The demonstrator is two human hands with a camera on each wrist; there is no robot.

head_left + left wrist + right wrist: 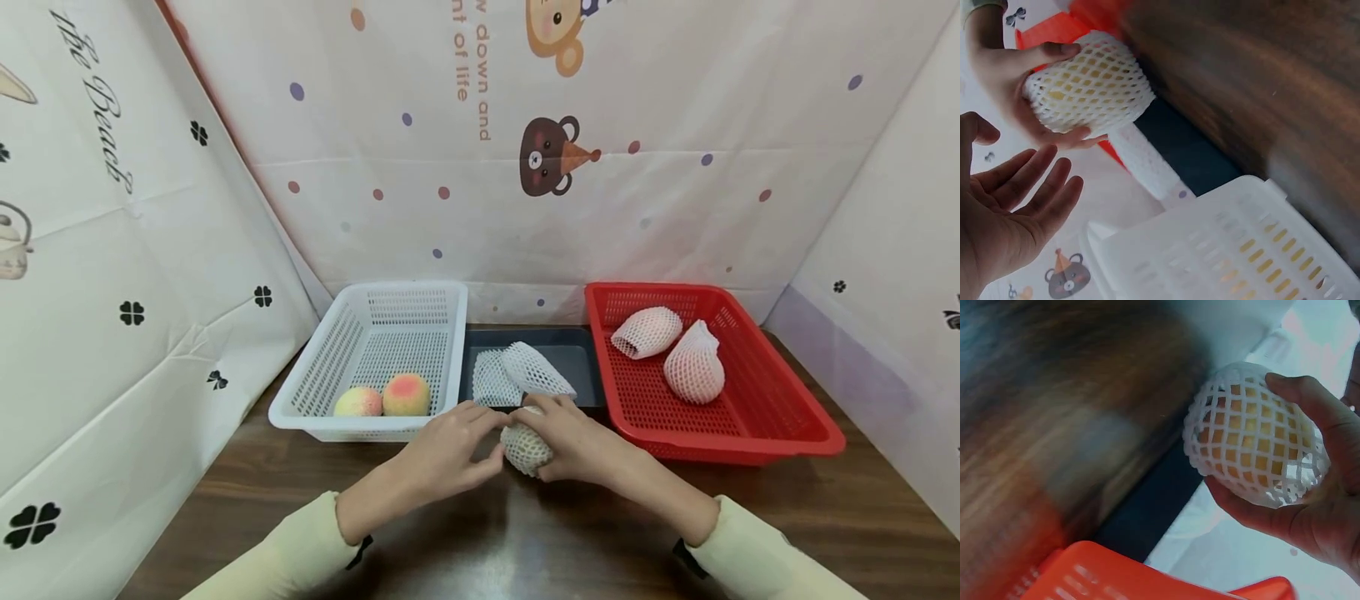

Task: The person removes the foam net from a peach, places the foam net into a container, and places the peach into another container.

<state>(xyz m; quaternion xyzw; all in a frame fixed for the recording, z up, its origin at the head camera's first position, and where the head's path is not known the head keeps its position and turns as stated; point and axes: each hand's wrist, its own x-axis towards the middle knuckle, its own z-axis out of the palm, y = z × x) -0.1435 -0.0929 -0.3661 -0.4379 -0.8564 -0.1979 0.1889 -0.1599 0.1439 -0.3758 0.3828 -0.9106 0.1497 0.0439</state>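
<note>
In front of the dark tray, my right hand grips a peach in a white foam net, thumb and fingers curled round its sides. The right wrist view shows yellowish fruit through the mesh of this netted peach. Just left of it is my left hand. The left wrist view shows a gap between that left hand and the net, its fingers loosely bent and holding nothing. Two bare peaches sit in the front of the white basket.
Between the baskets, a dark tray holds white foam nets. The red basket on the right contains two netted fruits. Patterned cloth hangs behind and at both sides of the wooden table.
</note>
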